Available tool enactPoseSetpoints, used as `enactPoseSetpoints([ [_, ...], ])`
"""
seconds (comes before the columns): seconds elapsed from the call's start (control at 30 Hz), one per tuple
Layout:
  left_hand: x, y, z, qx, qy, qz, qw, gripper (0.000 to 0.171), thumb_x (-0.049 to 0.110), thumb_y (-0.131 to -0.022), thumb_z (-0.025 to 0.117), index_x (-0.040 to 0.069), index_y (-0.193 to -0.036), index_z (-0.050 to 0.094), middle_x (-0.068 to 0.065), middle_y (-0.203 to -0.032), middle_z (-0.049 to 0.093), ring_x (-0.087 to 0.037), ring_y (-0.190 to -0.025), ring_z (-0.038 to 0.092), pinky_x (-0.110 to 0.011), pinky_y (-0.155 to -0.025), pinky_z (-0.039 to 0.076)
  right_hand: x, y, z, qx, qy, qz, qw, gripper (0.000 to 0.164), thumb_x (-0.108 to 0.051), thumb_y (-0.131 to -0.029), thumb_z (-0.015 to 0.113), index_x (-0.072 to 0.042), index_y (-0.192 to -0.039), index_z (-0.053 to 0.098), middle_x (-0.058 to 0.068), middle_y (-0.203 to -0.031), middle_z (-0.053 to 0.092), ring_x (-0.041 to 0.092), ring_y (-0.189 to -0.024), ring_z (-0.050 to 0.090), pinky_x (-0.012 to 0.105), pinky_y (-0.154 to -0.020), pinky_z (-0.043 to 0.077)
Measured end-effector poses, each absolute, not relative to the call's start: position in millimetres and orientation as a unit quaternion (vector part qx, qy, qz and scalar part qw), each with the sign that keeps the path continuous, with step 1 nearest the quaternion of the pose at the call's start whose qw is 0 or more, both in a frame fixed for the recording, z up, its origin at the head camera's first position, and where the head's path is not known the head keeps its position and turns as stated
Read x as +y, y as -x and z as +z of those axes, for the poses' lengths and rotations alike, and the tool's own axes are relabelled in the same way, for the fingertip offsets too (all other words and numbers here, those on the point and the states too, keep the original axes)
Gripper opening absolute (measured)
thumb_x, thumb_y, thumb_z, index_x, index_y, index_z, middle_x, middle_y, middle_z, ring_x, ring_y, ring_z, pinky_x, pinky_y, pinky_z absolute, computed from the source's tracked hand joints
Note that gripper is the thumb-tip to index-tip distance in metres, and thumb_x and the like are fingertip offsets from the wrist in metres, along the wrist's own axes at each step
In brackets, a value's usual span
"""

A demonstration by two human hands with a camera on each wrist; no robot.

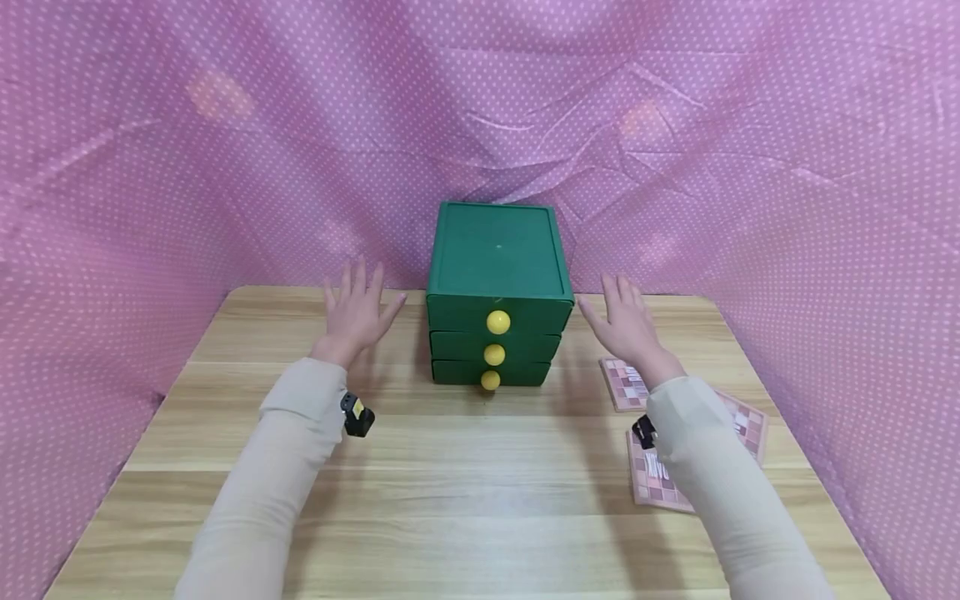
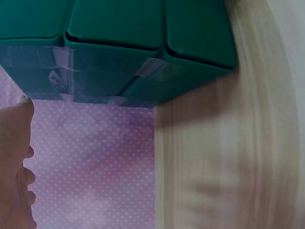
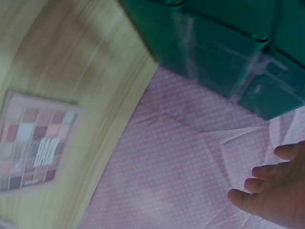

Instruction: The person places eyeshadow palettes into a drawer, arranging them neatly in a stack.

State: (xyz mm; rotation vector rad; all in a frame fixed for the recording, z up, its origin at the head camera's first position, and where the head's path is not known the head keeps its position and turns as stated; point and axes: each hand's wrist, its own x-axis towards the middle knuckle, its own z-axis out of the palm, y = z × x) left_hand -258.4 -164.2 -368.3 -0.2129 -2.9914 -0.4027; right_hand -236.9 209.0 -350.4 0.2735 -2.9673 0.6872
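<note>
A green chest of three stacked drawers [image 1: 498,250] stands at the back middle of the table, each drawer closed and fitted with a round yellow knob [image 1: 498,322]. My left hand [image 1: 356,313] hovers to the left of the chest, fingers spread and holding nothing. On the other side, my right hand [image 1: 626,325] is also empty, its fingers extended beside the chest without gripping it. Clear tape [image 2: 151,67] runs across the chest's side in the left wrist view. Pink checkered palettes [image 1: 624,383] lie on the table near and under my right forearm.
The wooden table [image 1: 480,500] ends at a pink polka-dot cloth [image 1: 300,150] that hangs behind and on both sides. Another palette [image 1: 746,425] lies right of my right sleeve. Black wrist cameras [image 1: 357,415] sit at both cuffs.
</note>
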Motion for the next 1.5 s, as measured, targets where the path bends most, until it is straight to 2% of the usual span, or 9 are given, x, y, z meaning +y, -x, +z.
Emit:
enactPoseSetpoints([
  [0.17, -161.6, 264.1, -358.2, -0.981, 0.079, -0.164, 0.066, 0.067, 0.049, -0.089, 0.030, 0.005, -0.138, 0.014, -0.020, -0.140, -0.001, -0.036, -0.126, -0.005, -0.056, -0.094, -0.009, 199.4, 232.1, -339.9, -0.954, -0.100, 0.273, 0.070, 0.065, -0.041, -0.092, 0.032, 0.003, -0.136, 0.014, 0.025, -0.137, 0.011, 0.036, -0.125, 0.007, 0.051, -0.099, 0.009],
  [0.37, -159.6, 271.9, -345.5, -0.975, 0.092, -0.188, 0.077, 0.067, 0.050, -0.089, 0.029, 0.005, -0.138, 0.016, -0.020, -0.140, 0.005, -0.036, -0.126, 0.004, -0.056, -0.097, 0.002, 185.5, 224.1, -327.7, -0.933, -0.119, 0.320, 0.117, 0.062, -0.043, -0.090, 0.035, -0.001, -0.134, 0.022, 0.019, -0.137, 0.020, 0.031, -0.125, 0.014, 0.048, -0.100, 0.013],
  [0.5, -158.1, 276.3, -339.1, -0.971, 0.099, -0.203, 0.074, 0.067, 0.050, -0.089, 0.028, 0.006, -0.138, 0.015, -0.019, -0.140, 0.007, -0.037, -0.125, 0.007, -0.055, -0.098, 0.005, 176.2, 220.5, -324.0, -0.914, -0.132, 0.345, 0.170, 0.058, -0.040, -0.090, 0.040, -0.001, -0.131, 0.030, 0.016, -0.134, 0.028, 0.029, -0.123, 0.021, 0.046, -0.099, 0.019],
  [0.7, -154.2, 281.9, -333.2, -0.961, 0.103, -0.245, 0.070, 0.067, 0.050, -0.089, 0.029, 0.004, -0.137, 0.015, -0.021, -0.139, 0.011, -0.037, -0.124, 0.012, -0.052, -0.098, 0.010, 159.9, 215.5, -324.8, -0.859, -0.164, 0.396, 0.279, 0.047, -0.027, -0.087, 0.050, 0.004, -0.122, 0.042, 0.018, -0.123, 0.041, 0.029, -0.116, 0.033, 0.043, -0.095, 0.026],
  [0.9, -152.8, 288.3, -333.2, -0.899, 0.077, -0.430, 0.042, 0.062, 0.042, -0.090, 0.035, 0.003, -0.136, 0.021, -0.020, -0.137, 0.020, -0.034, -0.123, 0.021, -0.044, -0.099, 0.020, 141.1, 208.6, -329.3, -0.805, -0.189, 0.436, 0.355, 0.035, -0.012, -0.083, 0.057, 0.008, -0.110, 0.049, 0.021, -0.110, 0.050, 0.027, -0.105, 0.042, 0.038, -0.088, 0.034],
  [1.0, -153.1, 289.2, -335.2, -0.865, 0.057, -0.498, 0.039, 0.059, 0.039, -0.091, 0.038, 0.004, -0.136, 0.023, -0.020, -0.136, 0.022, -0.036, -0.120, 0.026, -0.043, -0.097, 0.025, 133.9, 205.9, -333.0, -0.790, -0.189, 0.459, 0.360, 0.030, -0.008, -0.082, 0.058, 0.008, -0.106, 0.051, 0.022, -0.104, 0.051, 0.026, -0.099, 0.044, 0.036, -0.081, 0.037],
  [1.23, -153.0, 292.7, -342.5, -0.830, 0.047, -0.553, 0.050, 0.056, 0.036, -0.090, 0.041, 0.004, -0.134, 0.028, -0.017, -0.133, 0.031, -0.030, -0.119, 0.031, -0.038, -0.096, 0.028, 108.5, 177.2, -316.1, -0.773, -0.159, 0.511, 0.342, 0.022, 0.006, -0.079, 0.056, 0.016, -0.097, 0.051, 0.029, -0.094, 0.050, 0.039, -0.088, 0.046, 0.049, -0.072, 0.040],
  [1.4, -145.7, 295.0, -344.4, -0.793, 0.024, -0.607, 0.046, 0.052, 0.038, -0.089, 0.043, 0.010, -0.132, 0.034, -0.011, -0.131, 0.035, -0.024, -0.118, 0.032, -0.034, -0.096, 0.029, 98.9, 175.2, -327.3, -0.763, -0.133, 0.548, 0.315, 0.020, 0.003, -0.080, 0.057, 0.016, -0.094, 0.052, 0.029, -0.089, 0.051, 0.038, -0.082, 0.049, 0.049, -0.070, 0.042],
  [1.5, -140.2, 295.9, -344.9, -0.760, 0.018, -0.648, 0.041, 0.050, 0.035, -0.088, 0.047, 0.011, -0.131, 0.036, -0.010, -0.130, 0.037, -0.022, -0.117, 0.034, -0.034, -0.094, 0.032, 95.4, 181.0, -344.5, -0.759, -0.113, 0.573, 0.288, 0.023, -0.004, -0.081, 0.058, 0.013, -0.095, 0.053, 0.025, -0.088, 0.053, 0.033, -0.078, 0.051, 0.046, -0.069, 0.044],
])
